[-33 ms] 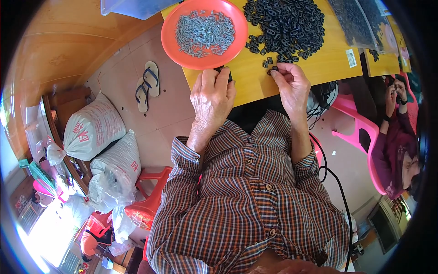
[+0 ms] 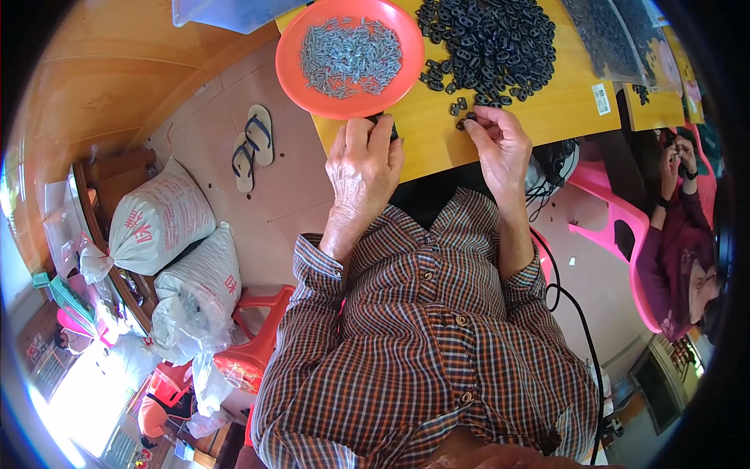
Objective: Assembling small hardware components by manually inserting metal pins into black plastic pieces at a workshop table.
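Observation:
My left hand [image 2: 363, 160] is at the table's near edge, just below an orange-red plate [image 2: 293, 90] of small grey metal pins or screws [image 2: 351, 59]. Its fingers curl round a dark object [image 2: 393, 131], of which only bits show, so its kind is hidden. My right hand [image 2: 500, 148] pinches a small black oval part [image 2: 469, 119] between thumb and fingertips, low over the tabletop. Beyond it spreads a big pile of black plastic parts with holes [image 2: 492, 47]. A few loose ones [image 2: 458, 105] lie between the pile and my right fingers.
The yellow table [image 2: 562, 105] carries clear bags of dark parts [image 2: 609, 39] at right. Another person's hands [image 2: 678, 164] work farther right, near a pink chair [image 2: 617, 211]. On the left floor are flip-flops [image 2: 254, 144], stuffed white sacks [image 2: 160, 219] and a red stool [image 2: 266, 309].

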`<state>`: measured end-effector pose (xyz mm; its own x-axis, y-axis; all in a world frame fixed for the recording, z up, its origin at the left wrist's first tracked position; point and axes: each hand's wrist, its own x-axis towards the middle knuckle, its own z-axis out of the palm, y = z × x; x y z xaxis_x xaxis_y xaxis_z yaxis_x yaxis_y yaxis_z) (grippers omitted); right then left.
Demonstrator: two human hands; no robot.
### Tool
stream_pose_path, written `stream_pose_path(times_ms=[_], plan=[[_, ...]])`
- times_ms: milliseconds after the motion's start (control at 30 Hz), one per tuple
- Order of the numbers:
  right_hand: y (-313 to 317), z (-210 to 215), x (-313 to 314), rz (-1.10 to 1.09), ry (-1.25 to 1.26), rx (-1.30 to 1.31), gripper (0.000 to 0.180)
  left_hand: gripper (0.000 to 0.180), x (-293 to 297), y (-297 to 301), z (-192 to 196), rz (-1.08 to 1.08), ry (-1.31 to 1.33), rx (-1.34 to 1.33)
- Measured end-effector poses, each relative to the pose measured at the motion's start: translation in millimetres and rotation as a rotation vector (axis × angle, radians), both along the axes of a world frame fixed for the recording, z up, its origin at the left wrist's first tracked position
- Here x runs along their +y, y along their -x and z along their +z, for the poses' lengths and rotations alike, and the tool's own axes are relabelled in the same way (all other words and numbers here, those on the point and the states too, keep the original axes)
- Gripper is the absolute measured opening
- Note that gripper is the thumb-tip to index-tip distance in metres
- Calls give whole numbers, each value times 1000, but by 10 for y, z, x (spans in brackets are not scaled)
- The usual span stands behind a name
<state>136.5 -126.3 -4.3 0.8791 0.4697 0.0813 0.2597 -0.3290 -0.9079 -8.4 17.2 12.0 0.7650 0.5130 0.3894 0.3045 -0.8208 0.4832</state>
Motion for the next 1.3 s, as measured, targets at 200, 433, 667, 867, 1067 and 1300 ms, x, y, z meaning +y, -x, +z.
stream_pose_path(times_ms=[200,433,667,867,1067,1300], plan=[[-34,-106,-59,9,-82,11,22,36,-14,-11,-9,-5,9,2],[-28,-46,-78,-18,-60,52,20,33,-48,-41,30,12,37,12],[-21,189,-89,-13,-107,414,19,25,-198,-189,19,-93,117,-103],[-32,229,-107,32,-193,565,20,22,-249,-361,-29,-155,294,-136],[-13,207,-102,60,-200,573,22,29,-284,-452,-116,-241,430,-160],[-5,239,-99,83,-100,593,22,22,-263,-433,-161,-260,323,-119]])
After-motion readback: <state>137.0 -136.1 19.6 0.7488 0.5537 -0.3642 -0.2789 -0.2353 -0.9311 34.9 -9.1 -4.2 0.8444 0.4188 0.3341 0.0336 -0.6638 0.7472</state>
